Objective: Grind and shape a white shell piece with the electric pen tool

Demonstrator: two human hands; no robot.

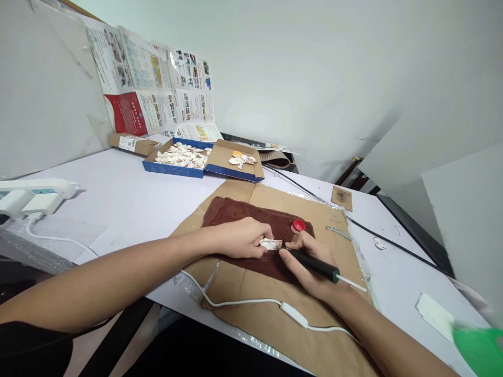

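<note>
My left hand [240,239] lies on a dark brown cloth [236,212] and pinches a small white shell piece [271,244] between its fingers. My right hand [310,262] is closed like a pen grip on a thin black corded tool [314,263], whose tip touches the shell piece. A white cable [251,302] with an inline switch runs from the tool across the brown cardboard sheet [275,314]. A small red cap [297,226] sits on the cloth just beyond my right hand.
An open blue-edged cardboard box [178,168] with several pale shells stands at the back, its lid [220,155] holding a few more. Printed leaflets [157,89] lean on the wall. A white power strip [35,191] lies at left, a green object [479,348] at bottom right.
</note>
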